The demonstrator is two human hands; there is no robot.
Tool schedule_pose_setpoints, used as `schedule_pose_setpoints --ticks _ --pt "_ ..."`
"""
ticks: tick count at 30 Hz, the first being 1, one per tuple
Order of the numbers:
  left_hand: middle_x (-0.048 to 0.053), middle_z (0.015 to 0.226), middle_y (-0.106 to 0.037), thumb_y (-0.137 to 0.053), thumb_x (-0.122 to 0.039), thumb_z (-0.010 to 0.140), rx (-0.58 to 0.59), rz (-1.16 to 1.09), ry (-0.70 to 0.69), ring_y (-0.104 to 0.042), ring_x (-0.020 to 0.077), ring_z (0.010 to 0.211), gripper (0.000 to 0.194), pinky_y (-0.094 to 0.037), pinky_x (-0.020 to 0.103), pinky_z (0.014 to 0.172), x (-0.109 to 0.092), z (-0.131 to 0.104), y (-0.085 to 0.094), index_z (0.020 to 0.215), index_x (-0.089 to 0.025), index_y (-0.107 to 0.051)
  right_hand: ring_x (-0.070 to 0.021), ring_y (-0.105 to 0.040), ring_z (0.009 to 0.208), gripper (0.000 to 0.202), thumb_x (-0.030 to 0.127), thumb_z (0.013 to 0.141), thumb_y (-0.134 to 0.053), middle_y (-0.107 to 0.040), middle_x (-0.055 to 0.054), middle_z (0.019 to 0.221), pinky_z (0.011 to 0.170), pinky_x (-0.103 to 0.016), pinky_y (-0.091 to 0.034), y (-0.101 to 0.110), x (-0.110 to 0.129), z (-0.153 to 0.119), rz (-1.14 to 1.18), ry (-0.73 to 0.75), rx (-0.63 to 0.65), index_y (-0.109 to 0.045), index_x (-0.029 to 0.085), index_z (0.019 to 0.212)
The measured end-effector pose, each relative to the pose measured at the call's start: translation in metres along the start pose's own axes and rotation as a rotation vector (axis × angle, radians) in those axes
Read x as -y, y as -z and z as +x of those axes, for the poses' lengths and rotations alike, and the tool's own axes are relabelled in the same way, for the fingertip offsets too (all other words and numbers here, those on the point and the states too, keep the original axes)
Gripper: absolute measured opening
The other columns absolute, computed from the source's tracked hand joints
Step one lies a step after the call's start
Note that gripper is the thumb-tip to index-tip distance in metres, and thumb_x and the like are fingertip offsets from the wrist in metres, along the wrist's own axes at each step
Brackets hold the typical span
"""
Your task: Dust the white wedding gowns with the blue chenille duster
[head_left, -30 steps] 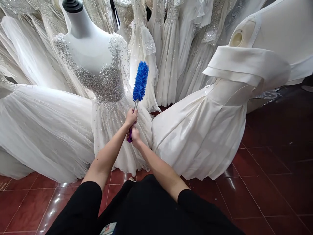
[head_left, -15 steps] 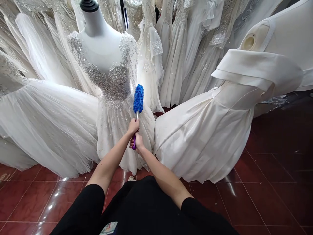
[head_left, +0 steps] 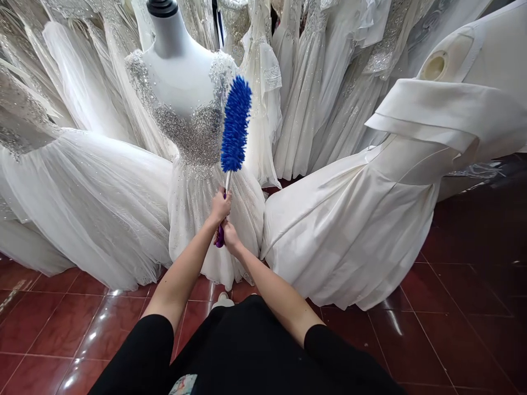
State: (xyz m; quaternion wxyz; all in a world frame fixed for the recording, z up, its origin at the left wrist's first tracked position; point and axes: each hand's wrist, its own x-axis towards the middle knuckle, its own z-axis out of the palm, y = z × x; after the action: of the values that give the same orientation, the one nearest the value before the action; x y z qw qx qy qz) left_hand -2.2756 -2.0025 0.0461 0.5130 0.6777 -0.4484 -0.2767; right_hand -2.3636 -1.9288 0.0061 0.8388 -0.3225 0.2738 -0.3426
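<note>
A blue fluffy duster (head_left: pixel 236 125) with a metal shaft and purple handle stands upright in front of me, its head tilted slightly right. My left hand (head_left: pixel 221 205) is wrapped round the upper handle near the shaft. Lower on the purple handle, my right hand (head_left: pixel 230 237) is closed too, just beneath the left. Behind the duster stands a mannequin in a beaded dress (head_left: pixel 191 134) with a silver sequined bodice and a pale full skirt. The duster's head overlaps the right side of that bodice in view; whether they touch, I cannot tell.
To the right a plain satin dress (head_left: pixel 346 219) leans on another mannequin. At left spreads a tulle gown (head_left: pixel 94 203). Several white gowns (head_left: pixel 307 93) hang along the back. Shiny red floor tiles (head_left: pixel 61 323) lie below, around the skirts.
The duster's blue head has come up and appears larger, more upright toward me. Both hands have shifted slightly left and up, still gripping the handle. The view has shifted a little.
</note>
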Motion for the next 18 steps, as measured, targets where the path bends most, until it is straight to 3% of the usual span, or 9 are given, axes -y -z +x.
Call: schedule_pose_setpoints --ticks 6,10,15,18 --pt "-0.006 0.057 -0.045 -0.053 -0.038 0.102 0.084 0.220 0.272 -0.044 0.0123 0.040 0.021 -0.034 0.023 0.043 0.062 -0.009 -0.009 0.088 -0.024 -0.046 -0.0140 -0.049 0.044 0.042 0.050 0.109 -0.039 -0.052 0.001 0.056 0.045 -0.025 -0.043 0.018 -0.035 0.002 0.195 -0.387 -0.003 -0.048 0.022 0.080" --pt "-0.006 0.057 -0.046 -0.052 -0.038 0.102 0.161 0.297 0.334 -0.045 0.0127 0.039 0.019 -0.034 0.023 0.044 0.088 -0.025 -0.025 0.092 -0.024 -0.046 -0.0157 -0.050 0.047 0.043 0.047 0.109 -0.035 -0.053 0.000 0.057 0.048 -0.029 -0.045 0.034 -0.048 -0.008 0.275 -0.447 -0.066 -0.049 0.021 0.078" --pt "-0.005 0.058 -0.046 -0.061 -0.040 0.099 0.240 0.342 0.419 -0.044 0.0117 0.041 0.023 -0.034 0.024 0.046 0.086 -0.043 -0.045 0.089 -0.022 -0.050 -0.0168 -0.051 0.051 0.042 0.047 0.107 -0.038 -0.054 -0.001 0.059 0.052 -0.031 -0.048 0.037 -0.058 -0.024 0.310 -0.358 -0.152 -0.050 0.022 0.076" --pt "-0.004 0.061 -0.049 -0.060 -0.043 0.100 0.219 0.277 0.320 -0.044 0.0115 0.044 0.025 -0.035 0.023 0.047 0.071 -0.051 -0.042 0.089 -0.022 -0.050 -0.0163 -0.050 0.050 0.038 0.050 0.105 -0.043 -0.053 0.000 0.059 0.050 -0.030 -0.047 0.034 -0.065 -0.030 0.218 -0.216 -0.176 -0.050 0.023 0.079"
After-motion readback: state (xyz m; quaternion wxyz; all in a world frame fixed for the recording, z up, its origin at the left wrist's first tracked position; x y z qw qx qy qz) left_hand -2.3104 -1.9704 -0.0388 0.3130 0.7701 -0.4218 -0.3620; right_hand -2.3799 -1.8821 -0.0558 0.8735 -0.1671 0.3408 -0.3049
